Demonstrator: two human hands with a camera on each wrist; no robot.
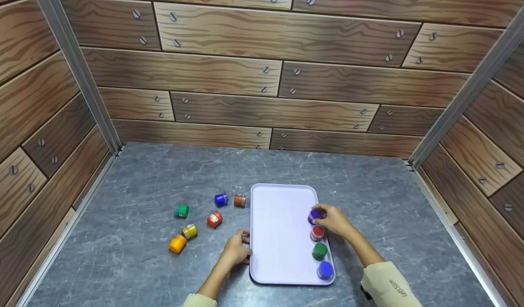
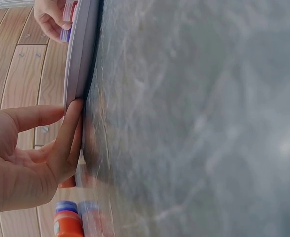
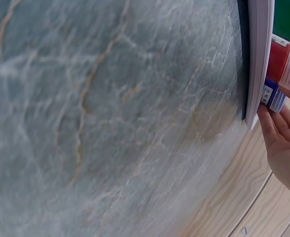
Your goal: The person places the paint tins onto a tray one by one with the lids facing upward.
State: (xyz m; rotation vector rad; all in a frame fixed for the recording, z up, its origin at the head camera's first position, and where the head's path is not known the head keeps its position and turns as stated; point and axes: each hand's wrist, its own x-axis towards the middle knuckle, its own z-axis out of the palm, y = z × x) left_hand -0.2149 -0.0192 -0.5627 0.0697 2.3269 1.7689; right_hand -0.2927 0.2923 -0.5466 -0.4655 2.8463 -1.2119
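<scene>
In the head view a lilac rectangular tray (image 1: 283, 234) lies on the grey table. My left hand (image 1: 236, 248) holds its left edge. In the left wrist view that hand (image 2: 31, 153) has a digit at the tray's rim (image 2: 78, 54) and others against the lower side. At the tray's right edge my right hand (image 1: 335, 219) pinches a small purple paint jar (image 1: 314, 216); the right wrist view shows its dark blue-violet body (image 3: 270, 94). Nearer me along that edge stand a red jar (image 1: 317, 233), a green jar (image 1: 319, 251) and a blue jar (image 1: 325, 270).
Left of the tray lie more paint jars: brown (image 1: 239, 200), blue (image 1: 221, 199), red (image 1: 215, 219), green (image 1: 181, 210), yellow (image 1: 189, 231) and orange (image 1: 177, 244). Wood-patterned walls (image 1: 227, 106) close off the table's back and sides, with metal posts at the corners.
</scene>
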